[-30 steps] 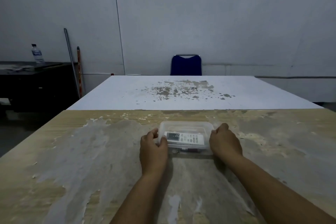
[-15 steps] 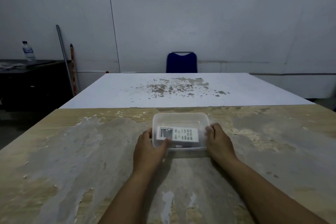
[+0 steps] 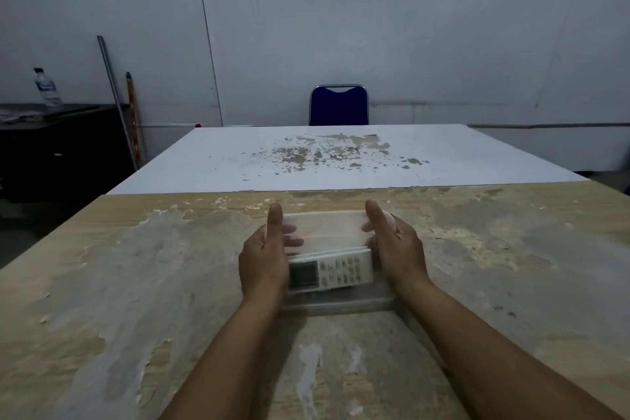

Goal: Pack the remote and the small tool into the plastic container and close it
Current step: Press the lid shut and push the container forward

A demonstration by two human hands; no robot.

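Note:
The clear plastic container (image 3: 327, 228) is held between my two hands over the worn wooden table (image 3: 136, 283), tipped so that its broad face points at me. My left hand (image 3: 264, 256) grips its left end and my right hand (image 3: 397, 249) grips its right end; my fingers show through the plastic. The white remote (image 3: 335, 271) lies inside against the container's lower, near side, its display to the left. The small tool cannot be made out; only dark blur shows below the remote.
A white table (image 3: 341, 157) with flaked patches adjoins the wooden one at the far edge. A blue chair (image 3: 339, 106) stands behind it. At the left are a dark cabinet (image 3: 61, 147), a water bottle (image 3: 47, 87) and leaning poles (image 3: 117, 99).
The container has come closer to me and tipped up from lying flat. Both hands shifted from pressing on its ends to holding it by the sides. The remote slid to the near side.

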